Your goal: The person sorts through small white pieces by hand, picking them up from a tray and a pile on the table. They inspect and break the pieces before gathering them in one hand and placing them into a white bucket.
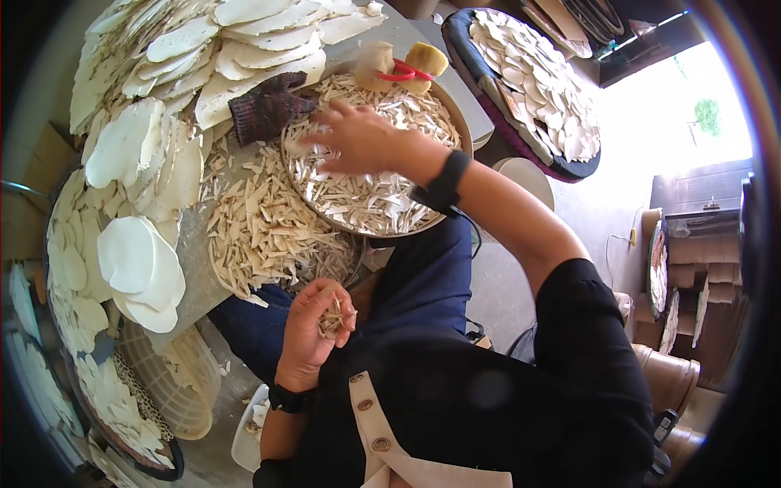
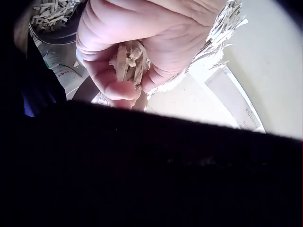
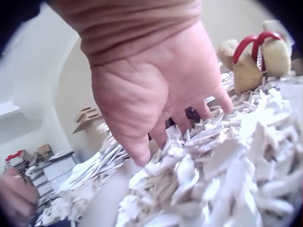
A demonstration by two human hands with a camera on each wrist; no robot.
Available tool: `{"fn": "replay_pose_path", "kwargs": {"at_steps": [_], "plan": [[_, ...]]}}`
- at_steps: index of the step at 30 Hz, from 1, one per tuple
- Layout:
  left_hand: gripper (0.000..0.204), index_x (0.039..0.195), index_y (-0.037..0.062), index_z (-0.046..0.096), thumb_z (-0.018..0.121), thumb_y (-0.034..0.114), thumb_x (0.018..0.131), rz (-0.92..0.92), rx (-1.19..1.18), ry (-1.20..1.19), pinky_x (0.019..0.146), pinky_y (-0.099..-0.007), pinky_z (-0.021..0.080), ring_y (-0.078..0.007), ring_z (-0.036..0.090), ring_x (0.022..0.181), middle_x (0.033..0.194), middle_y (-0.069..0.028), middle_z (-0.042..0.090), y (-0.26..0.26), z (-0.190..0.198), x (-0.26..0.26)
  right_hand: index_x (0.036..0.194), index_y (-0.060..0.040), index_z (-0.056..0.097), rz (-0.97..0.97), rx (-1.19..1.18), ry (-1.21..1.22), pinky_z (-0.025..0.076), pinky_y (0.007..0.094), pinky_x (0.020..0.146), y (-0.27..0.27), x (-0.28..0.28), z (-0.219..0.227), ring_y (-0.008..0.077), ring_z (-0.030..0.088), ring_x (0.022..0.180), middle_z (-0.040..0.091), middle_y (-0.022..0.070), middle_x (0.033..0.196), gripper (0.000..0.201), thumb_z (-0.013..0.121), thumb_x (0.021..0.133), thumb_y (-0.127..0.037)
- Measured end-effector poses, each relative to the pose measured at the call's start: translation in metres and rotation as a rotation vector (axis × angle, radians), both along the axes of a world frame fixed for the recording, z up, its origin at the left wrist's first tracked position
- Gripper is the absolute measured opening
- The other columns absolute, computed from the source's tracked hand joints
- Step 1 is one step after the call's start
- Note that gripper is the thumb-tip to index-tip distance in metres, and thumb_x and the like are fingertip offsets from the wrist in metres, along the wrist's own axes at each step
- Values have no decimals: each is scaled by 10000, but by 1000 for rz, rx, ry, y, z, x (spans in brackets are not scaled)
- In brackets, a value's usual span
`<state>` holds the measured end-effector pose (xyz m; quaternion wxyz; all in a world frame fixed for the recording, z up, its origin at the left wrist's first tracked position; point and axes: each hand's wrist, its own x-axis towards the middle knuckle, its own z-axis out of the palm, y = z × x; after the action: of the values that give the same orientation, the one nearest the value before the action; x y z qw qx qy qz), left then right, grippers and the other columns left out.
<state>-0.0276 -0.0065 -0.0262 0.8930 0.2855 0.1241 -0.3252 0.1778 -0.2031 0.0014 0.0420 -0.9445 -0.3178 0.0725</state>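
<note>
My left hand (image 1: 319,321) is held near my lap, its fingers curled round a small bunch of pale dried slivers (image 2: 130,61). The right hand (image 1: 358,140) reaches over a round, rimmed tray (image 1: 465,134) full of whitish slivers (image 1: 386,191). In the right wrist view its fingers are spread and point down, with the tips at the slivers. Just left of that hand lies a dark knitted glove (image 1: 264,107). At the tray's far side are red-handled scissors (image 1: 400,71) with yellow padding.
A yellowish heap of slivers (image 1: 264,224) lies beside the tray, above my knee. Big stacks of flat white slices (image 1: 138,154) fill the left side. A slatted plastic basket (image 1: 175,382) stands lower left. Another slice-covered round tray (image 1: 529,81) is at the upper right.
</note>
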Motion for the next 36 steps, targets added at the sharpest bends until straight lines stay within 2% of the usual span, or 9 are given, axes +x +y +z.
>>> {"fn": "replay_pose_path", "kwargs": {"at_steps": [4,7,10,11,20,24,27,33,36], "plan": [[172,896,34,565,521,188,958,54,16,23,382,-229,435,-175,608,596,738,-86,601,5,-3,4,1258,-169,560,217,-7,3,364,509,1050,-34,-45,11,323,342,1347,389,69,1451,460,666,830,-300],[176,894,35,567,523,192,958,49,10,48,380,-230,435,-176,609,593,736,-84,603,5,-6,5,1145,-121,627,191,97,104,440,459,968,-66,-54,30,293,480,1235,528,96,1317,332,664,823,-192],[179,883,35,568,524,192,956,18,11,47,377,-230,432,-175,609,582,734,-82,604,0,-5,6,1001,-73,675,-19,142,282,483,401,874,-77,-36,48,277,596,1048,646,106,1086,197,638,828,-160],[180,878,35,568,524,191,955,9,16,42,376,-230,431,-175,609,578,733,-81,605,-1,-4,6,895,-50,683,-32,274,164,502,375,786,-80,-29,42,287,643,852,670,106,902,130,618,830,-142],[151,979,4,599,558,137,920,-3,96,69,377,-227,434,-171,613,564,733,-87,613,4,4,2,817,-84,678,-159,305,-99,509,436,697,-27,59,-21,330,636,810,644,137,802,136,565,810,-159],[150,970,-1,599,552,129,912,5,99,55,379,-226,437,-177,623,570,744,-101,626,7,4,1,951,-103,670,-171,263,-225,518,414,758,-14,76,-27,314,634,914,639,116,977,189,601,776,-119],[147,957,-2,597,545,127,909,2,99,35,380,-228,439,-178,630,577,755,-109,634,7,3,1,1040,-120,653,-255,74,-150,519,404,785,-8,80,-27,309,628,954,619,103,1051,287,638,754,-123],[146,935,9,597,536,139,912,4,107,41,383,-227,437,-176,634,591,769,-111,638,9,4,4,1051,-116,646,-1,-64,42,519,391,771,-28,45,19,285,639,935,630,104,980,300,658,753,-157],[139,934,13,590,529,135,906,20,119,66,376,-224,429,-179,626,585,766,-108,626,8,2,3,1060,-87,619,-52,72,164,515,388,753,-60,33,32,302,651,887,644,96,990,292,627,769,-109]]}}
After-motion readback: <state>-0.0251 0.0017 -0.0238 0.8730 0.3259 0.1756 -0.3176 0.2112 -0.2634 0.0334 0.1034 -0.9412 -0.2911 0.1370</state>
